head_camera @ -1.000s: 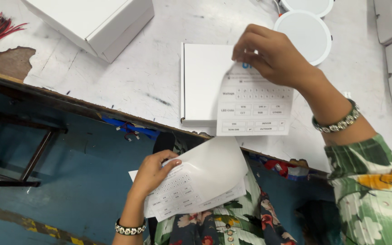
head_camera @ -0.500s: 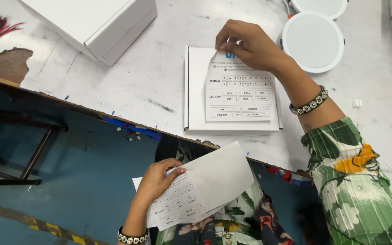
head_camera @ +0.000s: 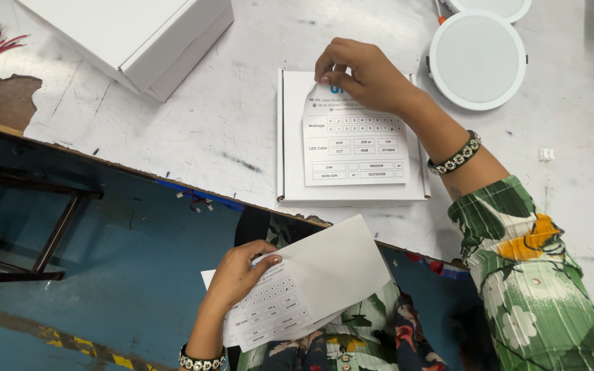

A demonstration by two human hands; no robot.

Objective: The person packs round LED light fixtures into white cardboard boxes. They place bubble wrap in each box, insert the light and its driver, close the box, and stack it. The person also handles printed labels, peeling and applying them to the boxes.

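The right hand point(head_camera: 362, 74) pinches a printed label point(head_camera: 355, 141) flat on a white box point(head_camera: 290, 137) at the table's point(head_camera: 228, 124) centre; at 6 o'clock, the left hand point(head_camera: 238, 275) grips a label stack point(head_camera: 311, 285).

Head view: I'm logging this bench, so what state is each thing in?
Label sticker: lying flat on the small box, top edge pinched by right hand.
Small white box: closed, flat on table.
Sheet stack: held in left hand, top sheet peeled back.
Large white box: closed.
Round panel light: face up.
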